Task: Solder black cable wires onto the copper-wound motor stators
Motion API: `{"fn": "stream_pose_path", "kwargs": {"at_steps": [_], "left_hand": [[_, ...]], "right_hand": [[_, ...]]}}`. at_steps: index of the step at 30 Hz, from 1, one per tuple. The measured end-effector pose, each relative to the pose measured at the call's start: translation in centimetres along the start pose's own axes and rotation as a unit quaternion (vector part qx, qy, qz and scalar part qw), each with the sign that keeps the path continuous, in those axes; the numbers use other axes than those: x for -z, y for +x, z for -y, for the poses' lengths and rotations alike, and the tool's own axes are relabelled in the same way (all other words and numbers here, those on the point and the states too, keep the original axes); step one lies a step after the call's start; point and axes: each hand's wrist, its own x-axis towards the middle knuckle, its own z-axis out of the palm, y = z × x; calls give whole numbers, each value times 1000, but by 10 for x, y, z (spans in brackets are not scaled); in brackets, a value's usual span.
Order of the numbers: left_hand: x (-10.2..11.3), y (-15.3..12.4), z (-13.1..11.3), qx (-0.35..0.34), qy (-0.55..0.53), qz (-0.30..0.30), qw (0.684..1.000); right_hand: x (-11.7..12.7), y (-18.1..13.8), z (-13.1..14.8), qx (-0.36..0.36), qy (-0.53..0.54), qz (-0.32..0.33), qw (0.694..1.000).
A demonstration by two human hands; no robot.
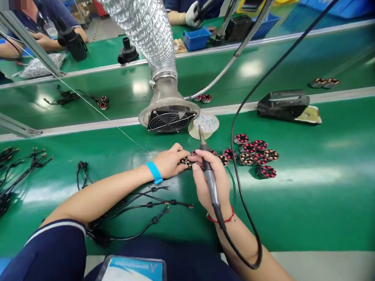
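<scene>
My left hand (170,161), with a blue wristband, rests on the green mat with its fingers curled on a small round motor stator (185,161). My right hand (212,179) grips a soldering iron (208,169) like a pen, its tip pointing up and away near the fan. Both hands meet over the stator. To the right lies a cluster of several round stators (255,153) with red and copper windings.
A fume extractor fan (169,118) on a silver duct stands just beyond my hands. A black soldering station (283,104) sits at right. Black wires (147,203) lie by my left arm, more cable bundles (4,179) at far left. Other people work across the belt.
</scene>
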Motion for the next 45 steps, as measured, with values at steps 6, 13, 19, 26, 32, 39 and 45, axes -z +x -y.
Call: {"fn": "stream_pose_path", "kwargs": {"at_steps": [6,13,19,26,32,39,45], "left_hand": [[13,-10,15,44,-218,-125,967],[30,-59,44,245,-470,-158,833],[32,-85,48,192,-353,-154,903],[55,-104,92,240,-168,-176,940],[51,-124,123,282,12,-131,950],[45,-118,109,240,90,-114,960],[36,-98,68,129,-117,-33,984]], "right_hand": [[3,4,-4,-11,20,-43,999],[-1,6,-5,-4,-71,44,996],[-11,2,-19,60,-278,116,952],[-19,-7,-17,123,-176,128,968],[-24,-13,-19,92,-89,105,986],[-23,-11,-30,86,-174,200,960],[-21,-7,-21,95,-192,270,939]]}}
